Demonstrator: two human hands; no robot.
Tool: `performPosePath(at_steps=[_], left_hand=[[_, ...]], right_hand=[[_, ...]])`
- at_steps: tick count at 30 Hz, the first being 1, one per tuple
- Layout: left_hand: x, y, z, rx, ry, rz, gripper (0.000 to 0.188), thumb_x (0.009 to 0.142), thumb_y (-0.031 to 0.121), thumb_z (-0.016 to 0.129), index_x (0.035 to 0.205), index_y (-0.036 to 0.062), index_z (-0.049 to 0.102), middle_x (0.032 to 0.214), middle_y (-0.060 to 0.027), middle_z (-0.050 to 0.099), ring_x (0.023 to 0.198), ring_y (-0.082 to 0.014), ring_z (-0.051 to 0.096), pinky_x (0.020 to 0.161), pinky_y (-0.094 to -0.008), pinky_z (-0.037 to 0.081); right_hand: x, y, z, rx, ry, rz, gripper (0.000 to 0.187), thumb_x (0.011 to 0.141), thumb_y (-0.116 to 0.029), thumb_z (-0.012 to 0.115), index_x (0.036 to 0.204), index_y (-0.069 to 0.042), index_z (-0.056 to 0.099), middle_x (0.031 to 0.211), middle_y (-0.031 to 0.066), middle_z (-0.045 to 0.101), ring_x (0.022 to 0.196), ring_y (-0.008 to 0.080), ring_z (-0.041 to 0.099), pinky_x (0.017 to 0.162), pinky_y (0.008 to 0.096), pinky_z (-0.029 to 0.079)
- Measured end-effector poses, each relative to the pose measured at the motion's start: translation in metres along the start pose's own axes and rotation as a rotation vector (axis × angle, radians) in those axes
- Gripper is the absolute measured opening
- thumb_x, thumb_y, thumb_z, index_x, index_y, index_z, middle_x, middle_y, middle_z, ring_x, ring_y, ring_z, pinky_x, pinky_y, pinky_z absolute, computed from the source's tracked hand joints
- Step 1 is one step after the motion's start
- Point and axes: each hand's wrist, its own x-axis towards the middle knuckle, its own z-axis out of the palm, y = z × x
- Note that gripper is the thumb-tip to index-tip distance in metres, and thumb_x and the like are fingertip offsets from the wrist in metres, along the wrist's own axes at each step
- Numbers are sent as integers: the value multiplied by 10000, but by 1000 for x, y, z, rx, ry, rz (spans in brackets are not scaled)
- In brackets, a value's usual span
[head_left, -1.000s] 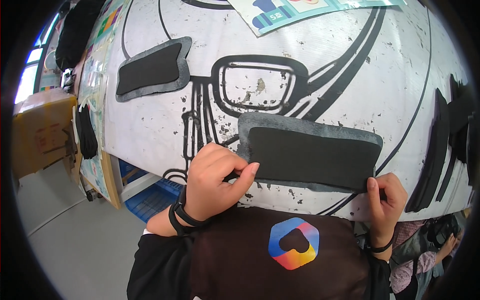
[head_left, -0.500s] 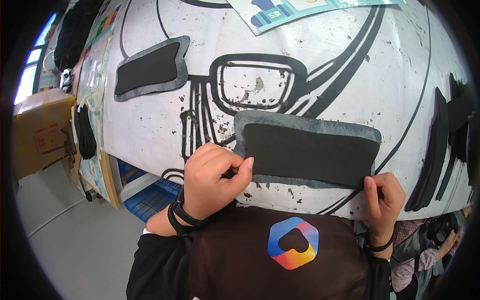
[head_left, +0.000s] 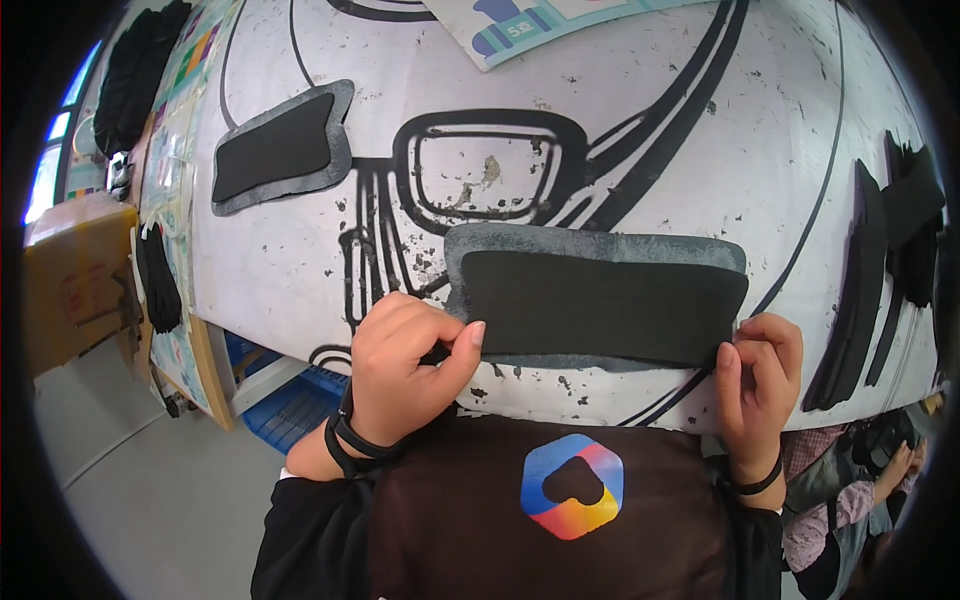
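A black, cloth-like rectangular panel (head_left: 600, 308) lies flat on a slightly larger grey backing piece (head_left: 600, 240), whose mottled rim shows mostly along the far edge. My left hand (head_left: 405, 355) is closed in a pinch at the panel's near left corner, with the thumb on top. At the near right corner my right hand (head_left: 760, 375) is also closed, its thumb and curled fingers on the panel's edge. Farther left, a smaller black piece (head_left: 275, 148) rests on another grey backing piece (head_left: 338, 110); neither hand touches it.
The white table (head_left: 640, 170) bears black line drawings and worn spots. A printed teal sheet (head_left: 540, 30) lies at the far side. Dark strips (head_left: 850, 290) are stacked at the right edge. A cardboard box (head_left: 80, 290) and a blue crate (head_left: 300, 405) stand left. Another person's hand (head_left: 897, 470) shows lower right.
The view has shifted slightly, so the table and its things appear farther left. My right hand's fingers have moved up along the panel's right edge. My left hand keeps its pinch.
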Motion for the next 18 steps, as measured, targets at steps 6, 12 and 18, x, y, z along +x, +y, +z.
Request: performPosePath(at_steps=[6, 12, 18], left_hand=[[1, 3, 1, 17, -18, 14, 179, 695, 23, 718, 610, 64, 566, 588, -36, 565, 558, -208, 500, 530, -311, 384], [-5, 2, -1, 75, -5, 124, 161, 731, 28, 720, 694, 37, 564, 637, -53, 559, 578, -230, 499, 533, -321, 391], [-7, 1, 1, 101, -3, 102, 166, 759, 50, 707, 708, 36, 549, 629, -62, 527, 582, -237, 492, 532, -332, 382]], right_hand=[[-3, 0, -1, -32, 19, -4, 110, 761, 5, 671, 739, 4, 564, 931, 126, 516, 786, 228, 525, 681, 301, 442], [-2, 5, 2, -56, 66, -51, 121, 760, 3, 695, 778, 4, 575, 919, 121, 512, 760, 218, 515, 628, 287, 429], [-2, 5, 2, -55, 63, -107, 144, 740, 22, 711, 780, 6, 573, 881, 107, 503, 714, 204, 500, 580, 287, 420]])
